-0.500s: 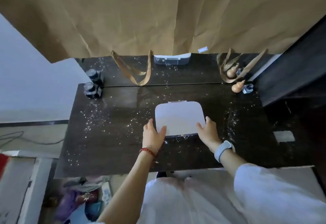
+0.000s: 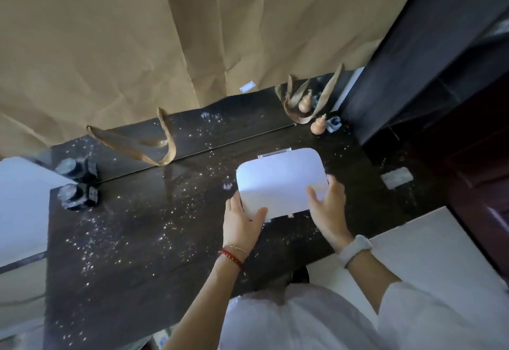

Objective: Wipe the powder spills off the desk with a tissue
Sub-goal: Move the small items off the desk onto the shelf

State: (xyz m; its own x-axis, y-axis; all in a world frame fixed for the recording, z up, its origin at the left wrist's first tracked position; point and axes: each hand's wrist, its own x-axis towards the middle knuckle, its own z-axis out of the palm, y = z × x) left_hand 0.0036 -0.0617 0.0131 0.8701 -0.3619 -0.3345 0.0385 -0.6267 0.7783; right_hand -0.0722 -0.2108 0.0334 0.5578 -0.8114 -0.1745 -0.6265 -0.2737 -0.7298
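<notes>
We cannot see under the white box (image 2: pixel 278 181), nor any tissue inside it. Our hands (image 2: pixel 241 218) cover its 2 near corners. The worktop (image 2: pixel 132 253) is cut off at bottom left.

Desk (image 2: pixel 143 239): dark glossy wood. Box (image 2: pixel 281 179): smooth white plastic. Backdrop (image 2: pixel 137 46): creased brown paper.

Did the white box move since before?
Yes. The white box now sits nearer the gourd at the desk's right back corner, with both hands gripping its front edge.
</notes>
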